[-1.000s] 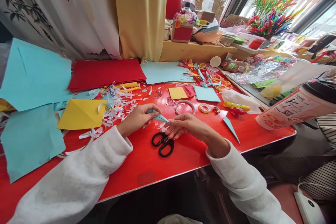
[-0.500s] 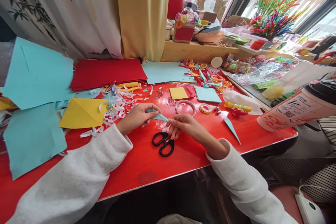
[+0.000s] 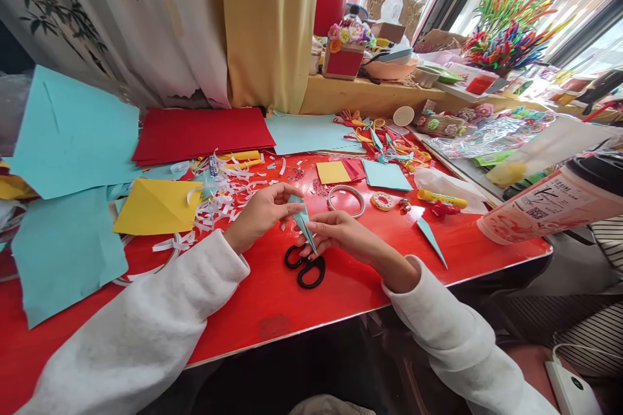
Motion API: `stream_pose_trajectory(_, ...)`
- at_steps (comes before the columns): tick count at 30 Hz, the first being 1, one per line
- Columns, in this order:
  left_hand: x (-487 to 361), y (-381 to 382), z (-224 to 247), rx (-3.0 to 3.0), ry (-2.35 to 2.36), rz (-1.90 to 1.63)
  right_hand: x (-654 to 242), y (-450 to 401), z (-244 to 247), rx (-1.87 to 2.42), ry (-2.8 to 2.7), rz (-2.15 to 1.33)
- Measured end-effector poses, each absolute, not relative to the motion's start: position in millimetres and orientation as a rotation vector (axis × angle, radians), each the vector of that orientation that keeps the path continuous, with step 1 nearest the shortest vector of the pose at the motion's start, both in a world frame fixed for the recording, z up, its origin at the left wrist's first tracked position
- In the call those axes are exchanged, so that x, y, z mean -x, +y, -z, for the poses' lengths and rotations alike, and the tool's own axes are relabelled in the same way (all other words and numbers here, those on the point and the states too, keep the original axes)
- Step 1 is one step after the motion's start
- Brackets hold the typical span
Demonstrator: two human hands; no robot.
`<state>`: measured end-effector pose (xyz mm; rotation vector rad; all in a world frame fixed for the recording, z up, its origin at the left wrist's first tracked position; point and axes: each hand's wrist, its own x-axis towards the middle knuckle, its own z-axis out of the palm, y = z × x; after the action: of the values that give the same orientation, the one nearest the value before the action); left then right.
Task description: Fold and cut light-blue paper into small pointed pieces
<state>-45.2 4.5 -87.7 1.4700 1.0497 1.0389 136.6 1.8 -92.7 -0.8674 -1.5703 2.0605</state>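
Between my hands is a narrow, pointed piece of folded light-blue paper [image 3: 302,220], its tip slanting down toward me. My left hand [image 3: 265,211] pinches its upper, wider end between thumb and fingers. Lower down, the thumb and fingers of my right hand [image 3: 338,233] close on its side near the tip. Black-handled scissors [image 3: 311,272] lie on the red table just under my hands, their blades hidden by my right hand. A similar folded blue paper point [image 3: 431,243] lies to the right.
White paper shreds [image 3: 224,198] and a creased yellow sheet [image 3: 158,207] lie left. Blue squares [image 3: 387,175], a clear-white ring [image 3: 346,201], a tape roll [image 3: 382,201] and a yellow glue stick [image 3: 442,198] sit beyond my right hand. A drink cup [image 3: 549,201] leans at right.
The folded blue paper has turned from lying nearly sideways to pointing steeply down toward me. Both hands still hold it, and the scissors stay on the table.
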Motion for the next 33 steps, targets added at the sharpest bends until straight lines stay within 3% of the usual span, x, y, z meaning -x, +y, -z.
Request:
stream_pose_trajectory(9, 32.7, -6.1, 98.4, -1.347, 1.009, -0.994, -136.1, 4.0, 99.8, 0.944, -1.638, -1.795)
stream_pose_trajectory(25, 26.3, -12.6, 96.2, -1.335, 1.113, -1.149, -131.7, 1.0, 97.8, 0.966, -1.654, -1.94)
stream_pose_trajectory(33, 26.2, -11.2, 93.8, -1.25, 0.996, -1.06, -137.3, -2.2, 93.1, 0.941, -1.646, -2.004)
